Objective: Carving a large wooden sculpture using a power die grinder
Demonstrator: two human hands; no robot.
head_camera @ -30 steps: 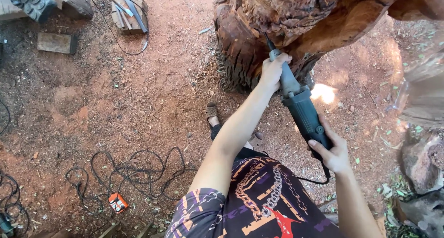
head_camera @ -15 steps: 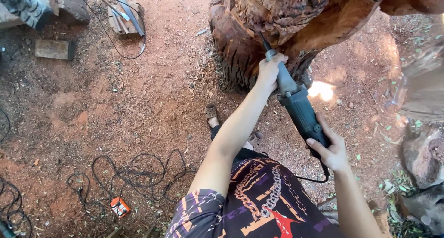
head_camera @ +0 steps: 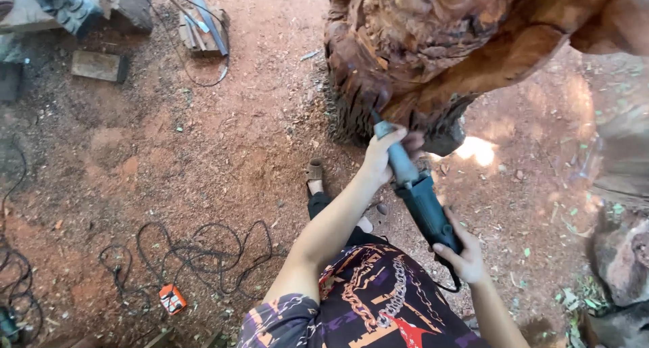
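packages: none seen | labels: none legible on any item | signs: none | screens: none | note: small orange-and-black object (head_camera: 172,298) on dirt, lower left of frame, too small to tell if a package

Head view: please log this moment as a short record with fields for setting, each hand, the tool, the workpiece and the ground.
setting: outdoors, on red dirt ground
left hand: wrapped around the grey front neck of the power tool
right hand: gripping the tool's rear end
power tool: dark teal body, its tip set against the wood
workpiece: large reddish carved trunk, rough and grooved
cables: black loops lying on the dirt
small orange item: beside the cables
wooden blocks: upper left
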